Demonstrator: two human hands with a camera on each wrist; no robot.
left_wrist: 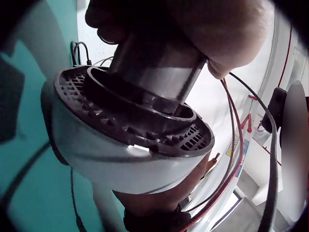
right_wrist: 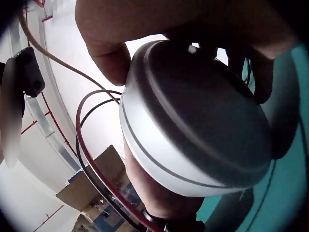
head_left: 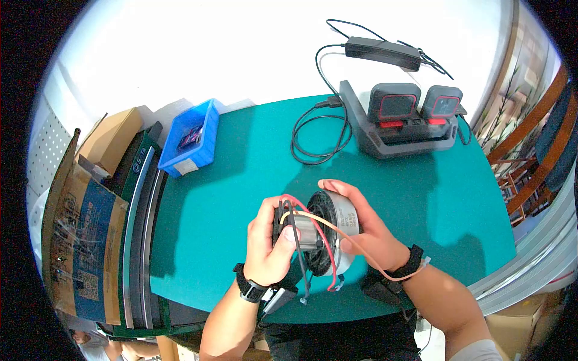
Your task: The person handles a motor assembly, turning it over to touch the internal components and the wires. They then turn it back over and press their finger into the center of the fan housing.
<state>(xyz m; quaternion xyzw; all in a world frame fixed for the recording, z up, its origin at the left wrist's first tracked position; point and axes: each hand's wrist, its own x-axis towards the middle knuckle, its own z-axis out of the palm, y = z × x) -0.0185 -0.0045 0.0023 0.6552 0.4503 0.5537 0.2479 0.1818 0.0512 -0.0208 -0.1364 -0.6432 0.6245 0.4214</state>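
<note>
An electric motor (head_left: pixel 347 221) with a wide silver housing and a black vented end is held up over the green table between both hands. My left hand (head_left: pixel 265 246) grips the narrower metal cylinder (left_wrist: pixel 157 67) at the motor's left end, thumb across it. Around the wide housing (right_wrist: pixel 193 130) curl the thumb and fingers of my right hand (head_left: pixel 380 236). Red, black and orange wires leave the cylinder end; the red wire (head_left: pixel 331 259) and black wire (head_left: pixel 297 253) hang down in front, while the orange wire (head_left: pixel 355 242) stretches over the right wrist.
A blue bin (head_left: pixel 208 141) with small parts stands at the back left, beside cardboard boxes (head_left: pixel 90 253) and a dark case (head_left: pixel 135 234). At the back right sits a black charging dock (head_left: pixel 397 141) with two devices, its cable (head_left: pixel 319 161) coiled beside it. A power adapter (head_left: pixel 382 53) lies behind.
</note>
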